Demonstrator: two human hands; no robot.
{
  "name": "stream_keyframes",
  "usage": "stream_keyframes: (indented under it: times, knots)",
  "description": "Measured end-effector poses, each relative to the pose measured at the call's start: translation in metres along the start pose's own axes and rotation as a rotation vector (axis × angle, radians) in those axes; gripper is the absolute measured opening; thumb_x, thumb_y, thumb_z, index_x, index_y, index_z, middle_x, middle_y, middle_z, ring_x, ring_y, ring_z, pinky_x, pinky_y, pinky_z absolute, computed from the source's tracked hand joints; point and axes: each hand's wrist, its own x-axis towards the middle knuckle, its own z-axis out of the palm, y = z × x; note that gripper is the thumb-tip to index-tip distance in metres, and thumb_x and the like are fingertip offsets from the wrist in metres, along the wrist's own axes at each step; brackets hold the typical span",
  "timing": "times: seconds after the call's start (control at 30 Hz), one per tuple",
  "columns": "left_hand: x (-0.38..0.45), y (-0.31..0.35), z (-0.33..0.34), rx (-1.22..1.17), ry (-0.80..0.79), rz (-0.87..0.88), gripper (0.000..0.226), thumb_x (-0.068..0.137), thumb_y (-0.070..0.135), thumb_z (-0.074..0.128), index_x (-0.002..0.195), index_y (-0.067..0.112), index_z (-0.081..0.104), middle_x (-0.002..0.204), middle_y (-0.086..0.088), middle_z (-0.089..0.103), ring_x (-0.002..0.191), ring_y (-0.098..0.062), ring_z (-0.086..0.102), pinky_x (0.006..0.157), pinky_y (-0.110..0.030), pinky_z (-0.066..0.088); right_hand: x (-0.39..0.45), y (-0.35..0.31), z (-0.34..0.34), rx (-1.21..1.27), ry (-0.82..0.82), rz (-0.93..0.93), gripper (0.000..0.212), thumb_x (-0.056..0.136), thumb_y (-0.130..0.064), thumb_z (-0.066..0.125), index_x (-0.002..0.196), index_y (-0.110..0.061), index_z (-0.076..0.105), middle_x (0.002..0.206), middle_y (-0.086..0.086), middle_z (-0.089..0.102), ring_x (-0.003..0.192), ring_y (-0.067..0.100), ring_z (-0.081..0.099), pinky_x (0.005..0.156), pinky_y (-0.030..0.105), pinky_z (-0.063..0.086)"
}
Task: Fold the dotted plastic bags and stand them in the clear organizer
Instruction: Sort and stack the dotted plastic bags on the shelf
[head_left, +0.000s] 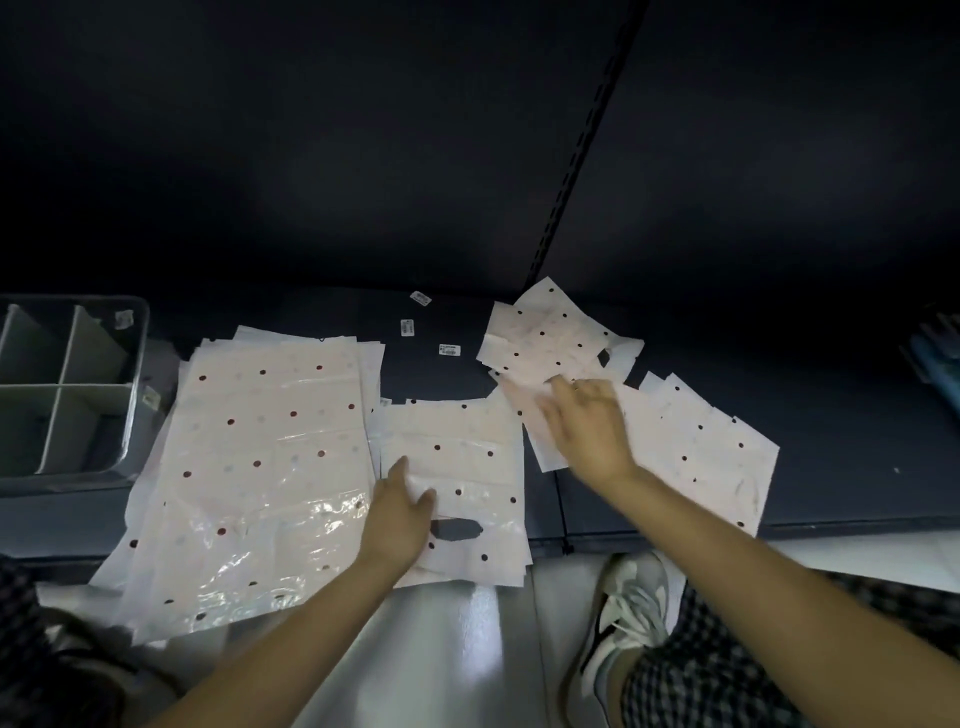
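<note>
Both bare forearms reached forward from the near edge. The left hand (397, 512) lay palm down, fingers straight and thumb spread to the right. The right hand (582, 423) stretched farther out, blurred, its fingers extended toward the left, wrist angled inward across the body.

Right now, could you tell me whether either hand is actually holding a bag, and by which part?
Neither plainly grips one. The left hand rests on the middle bag beside its handle cutout; the right hand, blurred, lies over the folded bags.
</note>
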Motion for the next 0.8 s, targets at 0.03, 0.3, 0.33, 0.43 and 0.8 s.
stream_keyframes:
  times: [0.03, 0.3, 0.33, 0.43, 0.8]
  knots:
    - [-0.003, 0.002, -0.001, 0.069, 0.074, 0.062, 0.050, 0.096, 0.022, 0.049, 0.143, 0.012, 0.033, 0.142, -0.012, 0.032, 0.132, -0.031, 0.032, 0.104, -0.031, 0.029, -0.007, -0.015, 0.001, -0.021, -0.013, -0.069, 0.014, 0.074, -0.007, 0.076, 0.073, -0.006, 0.062, 0.045, 0.002, 0.050, 0.043, 0.023, 0.047, 0.070, 0.032, 0.053]
    - [0.008, 0.006, -0.012, -0.069, -0.036, 0.084, 0.029, 0.090, 0.039, 0.058, 0.110, 0.019, 0.057, 0.078, -0.001, 0.068, 0.078, -0.020, 0.064, 0.075, -0.028, 0.045, -0.066, -0.079, 0.036, 0.389, -0.601, -0.346, 0.023, 0.087, -0.038, 0.061, 0.097, -0.018, 0.062, 0.092, 0.000, 0.067, 0.087, 0.020, 0.061, 0.079, 0.029, 0.041]
    - [0.011, 0.003, -0.009, -0.023, -0.053, 0.084, 0.033, 0.089, 0.031, 0.062, 0.118, 0.020, 0.053, 0.079, 0.000, 0.066, 0.078, -0.018, 0.063, 0.075, -0.025, 0.044, -0.063, -0.076, 0.036, 0.477, -0.666, -0.277, 0.028, 0.089, -0.043, 0.056, 0.100, -0.018, 0.062, 0.099, 0.000, 0.067, 0.094, 0.020, 0.058, 0.082, 0.029, 0.039]
    - [0.019, -0.005, 0.001, 0.065, 0.018, 0.158, 0.044, 0.086, 0.021, 0.066, 0.125, 0.022, 0.047, 0.084, -0.002, 0.062, 0.077, -0.016, 0.059, 0.065, -0.019, 0.040, -0.033, -0.045, 0.041, 0.620, -0.385, 0.099, 0.020, 0.091, -0.029, 0.057, 0.099, -0.013, 0.066, 0.106, 0.000, 0.064, 0.101, 0.018, 0.053, 0.087, 0.031, 0.042]
    - [0.033, 0.003, 0.017, 0.616, 0.030, 0.518, 0.044, 0.083, 0.039, 0.067, 0.126, 0.038, 0.054, 0.093, 0.011, 0.057, 0.084, -0.009, 0.060, 0.063, -0.023, 0.050, 0.042, 0.057, 0.112, 0.188, -0.384, 0.586, 0.038, 0.087, -0.040, 0.061, 0.119, -0.018, 0.057, 0.120, 0.005, 0.051, 0.115, 0.023, 0.044, 0.091, 0.034, 0.040]
